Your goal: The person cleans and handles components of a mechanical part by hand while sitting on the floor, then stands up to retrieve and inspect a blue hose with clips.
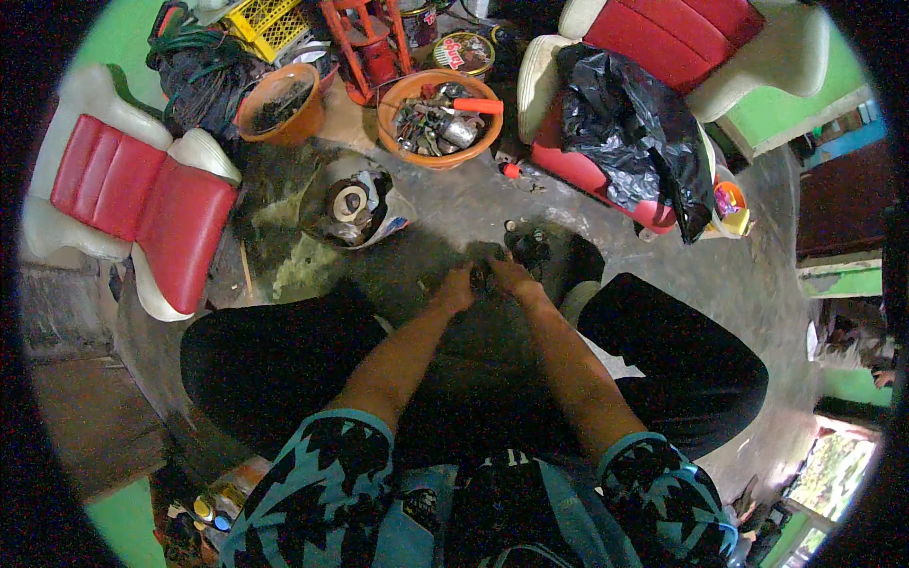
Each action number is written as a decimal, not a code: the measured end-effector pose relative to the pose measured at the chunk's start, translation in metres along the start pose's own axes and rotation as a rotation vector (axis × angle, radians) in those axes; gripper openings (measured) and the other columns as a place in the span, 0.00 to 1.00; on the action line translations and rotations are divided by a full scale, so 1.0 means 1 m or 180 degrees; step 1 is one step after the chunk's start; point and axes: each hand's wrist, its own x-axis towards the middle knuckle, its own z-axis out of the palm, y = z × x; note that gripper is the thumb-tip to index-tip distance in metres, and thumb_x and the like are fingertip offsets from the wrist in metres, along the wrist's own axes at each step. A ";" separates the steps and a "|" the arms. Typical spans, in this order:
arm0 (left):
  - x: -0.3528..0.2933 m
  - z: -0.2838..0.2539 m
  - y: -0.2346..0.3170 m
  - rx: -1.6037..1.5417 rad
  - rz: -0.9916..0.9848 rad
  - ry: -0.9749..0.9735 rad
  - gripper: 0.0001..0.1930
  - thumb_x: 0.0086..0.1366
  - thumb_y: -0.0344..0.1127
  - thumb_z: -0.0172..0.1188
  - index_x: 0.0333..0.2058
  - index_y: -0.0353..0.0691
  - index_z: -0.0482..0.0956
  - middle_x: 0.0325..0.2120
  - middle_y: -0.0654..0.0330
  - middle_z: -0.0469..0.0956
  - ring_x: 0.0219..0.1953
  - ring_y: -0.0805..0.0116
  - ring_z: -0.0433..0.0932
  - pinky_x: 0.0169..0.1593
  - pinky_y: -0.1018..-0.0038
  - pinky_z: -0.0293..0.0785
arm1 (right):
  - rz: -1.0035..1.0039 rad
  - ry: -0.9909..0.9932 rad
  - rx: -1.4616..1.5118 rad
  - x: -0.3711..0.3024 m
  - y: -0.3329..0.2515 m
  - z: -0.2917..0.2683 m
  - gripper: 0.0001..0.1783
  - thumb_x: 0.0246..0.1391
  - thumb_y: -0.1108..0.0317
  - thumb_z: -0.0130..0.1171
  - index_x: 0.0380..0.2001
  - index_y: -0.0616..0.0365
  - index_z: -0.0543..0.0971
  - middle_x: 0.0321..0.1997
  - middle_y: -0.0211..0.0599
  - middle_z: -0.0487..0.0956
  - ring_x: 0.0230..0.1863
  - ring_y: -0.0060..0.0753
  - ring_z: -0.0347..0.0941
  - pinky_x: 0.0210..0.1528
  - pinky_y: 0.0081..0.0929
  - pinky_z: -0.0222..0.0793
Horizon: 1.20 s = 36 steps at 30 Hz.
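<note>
My left hand (457,288) and my right hand (512,277) meet low over the floor between my bent legs. Both have their fingers closed on a small dark part (481,277), its shape mostly lost in shadow and behind the fingers. Just beyond my right hand lies a black, rounded piece (532,244), possibly a mechanical part. A small pale cap-like thing (510,226) is beside it. To the left stands a tub (386,232) with a cream ring and dark parts inside.
An orange basin (386,142) of metal parts and tools stands ahead, with another orange basin (248,121) left of it. Behind them is a red metal stand (371,59). Red-and-white seats flank me, the left seat (114,180) bare and the right one under a black plastic bag (634,133).
</note>
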 end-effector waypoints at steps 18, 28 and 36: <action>0.037 -0.082 0.033 -0.0747 -0.0627 0.0762 0.11 0.51 0.38 0.70 0.29 0.36 0.84 0.28 0.51 0.82 0.31 0.57 0.83 0.39 0.61 0.80 | -0.0414 0.1877 0.1509 -0.010 -0.020 -0.057 0.48 0.40 0.58 0.74 0.62 0.60 0.62 0.50 0.54 0.77 0.51 0.49 0.76 0.53 0.38 0.71; 0.058 -0.292 0.133 -0.2169 -0.0400 0.1942 0.05 0.59 0.24 0.64 0.33 0.29 0.78 0.29 0.55 0.79 0.26 0.69 0.80 0.25 0.73 0.80 | -0.1388 0.2497 0.2517 -0.015 -0.146 -0.203 0.35 0.39 0.63 0.73 0.51 0.64 0.72 0.46 0.49 0.80 0.50 0.42 0.76 0.54 0.35 0.69; 0.003 -0.362 0.083 0.0194 -0.0620 0.2814 0.16 0.52 0.39 0.68 0.33 0.31 0.81 0.29 0.48 0.82 0.32 0.55 0.82 0.40 0.64 0.76 | -0.2199 0.2106 0.2283 -0.012 -0.243 -0.198 0.35 0.49 0.59 0.70 0.58 0.61 0.70 0.53 0.47 0.76 0.56 0.37 0.71 0.60 0.32 0.64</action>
